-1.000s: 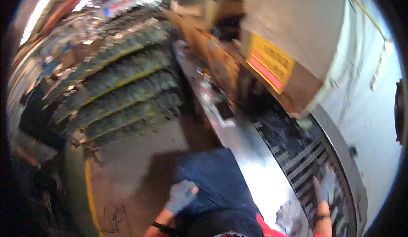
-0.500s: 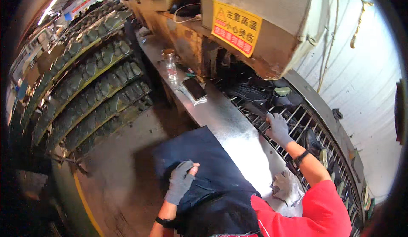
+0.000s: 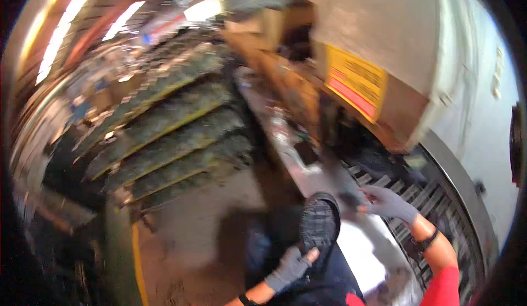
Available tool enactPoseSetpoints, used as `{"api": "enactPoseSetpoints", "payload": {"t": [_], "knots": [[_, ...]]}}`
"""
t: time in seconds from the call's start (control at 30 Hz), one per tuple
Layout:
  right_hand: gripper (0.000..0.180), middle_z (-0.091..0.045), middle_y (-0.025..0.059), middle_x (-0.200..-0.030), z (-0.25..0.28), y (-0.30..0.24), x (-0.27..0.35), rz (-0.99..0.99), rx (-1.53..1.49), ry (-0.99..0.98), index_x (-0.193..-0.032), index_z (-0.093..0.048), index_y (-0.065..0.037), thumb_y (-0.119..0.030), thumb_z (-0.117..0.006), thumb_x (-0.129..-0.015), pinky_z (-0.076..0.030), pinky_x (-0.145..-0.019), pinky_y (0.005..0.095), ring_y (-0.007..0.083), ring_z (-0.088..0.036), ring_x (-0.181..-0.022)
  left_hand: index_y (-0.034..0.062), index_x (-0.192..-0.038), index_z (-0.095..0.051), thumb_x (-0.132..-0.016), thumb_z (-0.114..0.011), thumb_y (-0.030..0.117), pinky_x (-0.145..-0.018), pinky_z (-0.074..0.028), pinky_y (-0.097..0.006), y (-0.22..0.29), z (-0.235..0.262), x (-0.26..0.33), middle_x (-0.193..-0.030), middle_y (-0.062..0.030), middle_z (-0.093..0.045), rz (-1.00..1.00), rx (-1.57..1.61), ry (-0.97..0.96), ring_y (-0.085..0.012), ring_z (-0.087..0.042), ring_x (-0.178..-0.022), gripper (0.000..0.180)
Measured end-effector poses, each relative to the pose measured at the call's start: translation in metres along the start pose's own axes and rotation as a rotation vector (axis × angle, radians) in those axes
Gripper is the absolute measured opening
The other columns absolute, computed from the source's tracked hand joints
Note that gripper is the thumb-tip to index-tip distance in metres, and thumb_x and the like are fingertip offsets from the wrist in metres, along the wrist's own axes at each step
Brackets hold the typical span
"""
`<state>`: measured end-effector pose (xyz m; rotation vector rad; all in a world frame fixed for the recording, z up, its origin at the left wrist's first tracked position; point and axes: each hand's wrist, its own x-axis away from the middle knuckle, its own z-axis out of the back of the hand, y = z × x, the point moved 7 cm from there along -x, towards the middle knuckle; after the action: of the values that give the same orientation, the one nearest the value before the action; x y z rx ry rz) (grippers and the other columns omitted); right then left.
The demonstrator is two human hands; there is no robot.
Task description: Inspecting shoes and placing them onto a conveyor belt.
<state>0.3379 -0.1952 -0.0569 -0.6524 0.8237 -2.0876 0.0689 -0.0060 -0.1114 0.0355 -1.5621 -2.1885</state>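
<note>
My left hand point(image 3: 291, 267), in a grey glove with bare fingertips, is closed on a black shoe point(image 3: 320, 221) above my lap. The shoe's treaded sole faces up and its rounded end points away from me. My right hand point(image 3: 387, 202), gloved the same way, is over the bench edge beside the metal rack point(image 3: 447, 218). Its fingers are curled at a dark blurred shape point(image 3: 348, 196) whose kind I cannot make out.
A narrow metal bench point(image 3: 307, 177) runs away from me, bearing a phone point(image 3: 306, 153) and a bottle point(image 3: 280, 130). Above the rack juts a large box-shaped housing point(image 3: 379, 31) with a yellow-red warning label point(image 3: 355, 81). Shelves of shoes point(image 3: 170, 124) stand at left.
The view has swung, and everything is blurred. A black shoe is now in my left hand, which held none before. My right hand has drawn back from the rack toward the bench.
</note>
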Motion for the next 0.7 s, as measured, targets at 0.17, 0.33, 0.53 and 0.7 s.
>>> {"api": "enactPoseSetpoints", "payload": {"t": [0.17,0.33,0.53,0.7], "knots": [[0.088,-0.062,0.0204,-0.137,0.123,0.148,-0.022,0.105,0.529,0.748,-0.133,-0.065,-0.007,-0.031,-0.1,-0.056,-0.046,-0.11,0.0492,0.0424,-0.058,-0.127,0.0014,-0.136,-0.065,-0.101,-0.068,0.038,-0.11,-0.046,-0.039,-0.118,-0.038,0.022,-0.13,-0.0153,-0.069,0.248,0.539,-0.111,-0.0249,-0.061,-0.126,0.051],[0.093,-0.053,0.0242,-0.144,0.164,0.329,-0.006,-0.275,0.948,0.614,-0.148,-0.053,-0.009,-0.035,-0.09,-0.067,-0.033,-0.121,0.0551,0.0455,-0.044,-0.141,-0.0026,-0.138,-0.062,-0.104,-0.065,0.041,-0.113,-0.043,-0.038,-0.11,-0.035,0.009,-0.133,-0.015,-0.069,0.323,0.463,-0.08,-0.0236,-0.06,-0.128,0.056],[0.06,-0.057,0.0281,-0.142,0.117,0.236,0.047,-0.313,0.99,0.582,-0.121,-0.071,-0.009,-0.034,-0.086,-0.069,-0.036,-0.116,0.0576,0.0498,-0.046,-0.138,0.0037,-0.115,-0.068,-0.104,-0.061,0.035,-0.079,-0.053,-0.028,-0.075,-0.017,0.01,-0.097,-0.0005,-0.069,0.368,0.438,-0.083,-0.0122,-0.063,-0.084,0.034],[0.048,-0.058,0.0218,-0.134,0.076,0.213,0.133,-0.124,0.702,0.069,-0.127,-0.065,-0.002,-0.016,-0.074,-0.083,-0.047,-0.106,0.0502,0.0402,-0.051,-0.136,0.0038,-0.122,-0.069,-0.104,-0.062,0.034,-0.082,-0.054,-0.029,-0.159,-0.061,-0.003,-0.103,-0.0021,-0.073,0.282,0.532,-0.135,-0.0122,-0.067,-0.088,0.036]]}}
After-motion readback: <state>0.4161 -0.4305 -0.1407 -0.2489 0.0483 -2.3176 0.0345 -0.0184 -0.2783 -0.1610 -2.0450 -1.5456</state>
